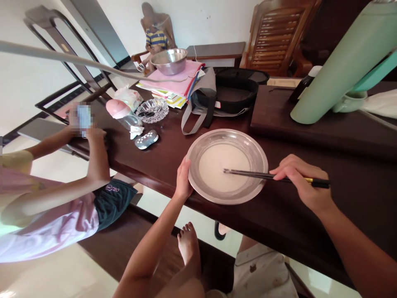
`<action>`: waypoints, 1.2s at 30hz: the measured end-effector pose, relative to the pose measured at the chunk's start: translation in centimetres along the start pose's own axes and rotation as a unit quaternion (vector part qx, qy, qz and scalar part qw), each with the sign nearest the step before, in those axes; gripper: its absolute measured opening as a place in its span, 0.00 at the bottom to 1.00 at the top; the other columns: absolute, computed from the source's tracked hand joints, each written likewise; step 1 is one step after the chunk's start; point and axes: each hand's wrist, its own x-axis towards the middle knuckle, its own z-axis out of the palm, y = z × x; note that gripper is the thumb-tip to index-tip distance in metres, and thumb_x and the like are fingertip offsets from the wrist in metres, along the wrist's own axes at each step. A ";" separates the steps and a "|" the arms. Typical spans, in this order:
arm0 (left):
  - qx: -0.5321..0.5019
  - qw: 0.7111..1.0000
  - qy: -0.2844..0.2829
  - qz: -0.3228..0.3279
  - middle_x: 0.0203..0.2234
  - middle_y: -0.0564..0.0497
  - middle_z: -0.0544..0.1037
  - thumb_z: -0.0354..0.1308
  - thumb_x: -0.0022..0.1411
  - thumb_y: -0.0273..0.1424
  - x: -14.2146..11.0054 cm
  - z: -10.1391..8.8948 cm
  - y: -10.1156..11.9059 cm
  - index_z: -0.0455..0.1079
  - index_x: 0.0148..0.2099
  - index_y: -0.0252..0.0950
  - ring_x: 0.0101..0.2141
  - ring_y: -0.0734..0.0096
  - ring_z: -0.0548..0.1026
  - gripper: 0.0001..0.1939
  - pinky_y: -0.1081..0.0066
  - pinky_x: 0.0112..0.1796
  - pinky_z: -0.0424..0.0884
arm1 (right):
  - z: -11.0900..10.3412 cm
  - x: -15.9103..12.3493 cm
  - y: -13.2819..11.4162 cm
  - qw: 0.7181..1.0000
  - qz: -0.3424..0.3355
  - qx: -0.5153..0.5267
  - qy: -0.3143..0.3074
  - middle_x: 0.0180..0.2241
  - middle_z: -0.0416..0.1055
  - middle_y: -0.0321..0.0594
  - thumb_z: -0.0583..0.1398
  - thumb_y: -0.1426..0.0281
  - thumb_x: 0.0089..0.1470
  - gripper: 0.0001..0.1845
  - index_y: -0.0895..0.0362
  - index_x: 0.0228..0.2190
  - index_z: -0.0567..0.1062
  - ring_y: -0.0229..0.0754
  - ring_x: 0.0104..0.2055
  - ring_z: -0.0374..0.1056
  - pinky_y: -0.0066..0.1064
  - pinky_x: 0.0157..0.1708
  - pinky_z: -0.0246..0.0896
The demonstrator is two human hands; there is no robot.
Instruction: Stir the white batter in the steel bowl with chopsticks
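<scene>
A wide metal bowl with a whitish liquid in it rests near the front edge of the dark table. My left hand grips the bowl's left rim, its fingers partly hidden behind the wall. In my right hand is a pair of dark chopsticks, held together at a low slant over the right rim. Their tips dip into the liquid close to the middle of the bowl.
Left of the bowl lie a game controller, a crumpled tissue, a pink-capped bottle and a glass ashtray. Behind stand a black bag and papers under a steel bowl. A green bottle leans right. Two other people sit nearby.
</scene>
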 end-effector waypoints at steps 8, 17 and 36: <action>-0.010 1.000 -0.007 -0.001 0.51 0.46 0.80 0.59 0.62 0.43 0.0 0.0 0.1 0.75 0.55 0.37 0.54 0.52 0.74 0.23 0.60 0.53 0.71 | 0.1 0.1 -0.2 0.999 0.016 -0.027 0.020 0.30 0.79 0.37 0.58 0.73 0.62 0.13 0.51 0.28 0.79 0.42 0.34 0.72 0.37 0.35 0.66; -0.007 1.000 -0.009 0.000 0.51 0.46 0.80 0.59 0.62 0.43 -0.2 0.2 0.3 0.75 0.55 0.37 0.53 0.51 0.75 0.23 0.60 0.52 0.72 | 0.1 0.1 -0.2 1.000 0.003 -0.024 0.003 0.31 0.79 0.38 0.58 0.74 0.61 0.13 0.51 0.28 0.79 0.42 0.34 0.72 0.38 0.37 0.66; -0.004 1.000 -0.004 -0.007 0.50 0.45 0.80 0.58 0.62 0.44 -0.2 0.3 0.4 0.75 0.55 0.36 0.52 0.51 0.76 0.24 0.60 0.52 0.72 | 0.2 0.0 -0.1 1.000 0.008 -0.020 0.005 0.31 0.78 0.37 0.57 0.76 0.61 0.14 0.50 0.29 0.79 0.43 0.34 0.71 0.39 0.37 0.65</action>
